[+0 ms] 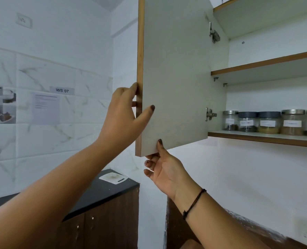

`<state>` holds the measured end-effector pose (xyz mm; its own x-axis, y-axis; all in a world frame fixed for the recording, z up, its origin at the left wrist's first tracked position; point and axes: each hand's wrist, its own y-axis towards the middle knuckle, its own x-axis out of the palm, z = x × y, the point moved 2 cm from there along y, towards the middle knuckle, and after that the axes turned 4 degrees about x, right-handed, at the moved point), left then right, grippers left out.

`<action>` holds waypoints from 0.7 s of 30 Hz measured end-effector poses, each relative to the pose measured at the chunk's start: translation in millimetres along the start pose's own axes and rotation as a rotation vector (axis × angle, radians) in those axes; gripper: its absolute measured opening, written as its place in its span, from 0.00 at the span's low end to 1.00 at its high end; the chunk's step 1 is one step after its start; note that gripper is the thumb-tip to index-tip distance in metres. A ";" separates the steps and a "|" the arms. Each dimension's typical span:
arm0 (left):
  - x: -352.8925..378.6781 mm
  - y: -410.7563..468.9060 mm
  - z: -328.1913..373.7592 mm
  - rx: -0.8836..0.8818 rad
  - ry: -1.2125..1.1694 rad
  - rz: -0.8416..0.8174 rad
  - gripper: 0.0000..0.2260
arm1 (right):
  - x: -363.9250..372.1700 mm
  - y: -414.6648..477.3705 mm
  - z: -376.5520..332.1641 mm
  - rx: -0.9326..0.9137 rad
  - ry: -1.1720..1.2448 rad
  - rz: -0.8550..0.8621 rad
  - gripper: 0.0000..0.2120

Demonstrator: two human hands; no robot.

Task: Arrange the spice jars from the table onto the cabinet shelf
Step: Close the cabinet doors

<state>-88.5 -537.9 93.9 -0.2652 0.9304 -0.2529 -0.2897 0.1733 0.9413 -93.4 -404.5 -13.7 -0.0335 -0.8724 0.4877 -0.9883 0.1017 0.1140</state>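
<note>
While our left hand (124,114) grips the free edge of the cabinet door (176,78), our right hand (165,169) pinches its bottom edge. Five spice jars (269,123) stand in a row on the lowest shelf (257,139), holding brown and yellowish spices.

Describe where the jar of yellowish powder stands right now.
Head view, right side: the jar of yellowish powder stands on the lowest cabinet shelf, between a dark-lidded jar and a steel-lidded jar.

A white cutting board (113,177) lies on the black counter (93,194).
</note>
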 end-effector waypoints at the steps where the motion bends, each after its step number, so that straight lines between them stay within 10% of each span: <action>1: 1.6 0.3 4.7 0.011 -0.019 0.028 0.19 | -3.1 -6.9 -1.1 -0.006 0.022 -0.010 0.22; 7: 20.8 3.9 26.2 0.094 -0.204 0.131 0.20 | -33.6 -48.5 -15.6 -0.053 0.044 -0.001 0.18; 15: 59.9 0.7 44.3 0.267 -0.268 0.219 0.22 | -86.1 -85.0 -19.7 -0.464 -0.966 0.330 0.42; 21: 85.1 1.1 85.1 0.399 -0.391 0.173 0.27 | -87.1 -103.4 -35.5 -0.647 -1.211 0.508 0.42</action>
<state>-33.1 -431.0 92.5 0.1028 0.9930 -0.0578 0.1166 0.0457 0.9921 17.0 -322.1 -37.2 -0.7755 -0.5043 -0.3799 -0.6050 0.4216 0.6754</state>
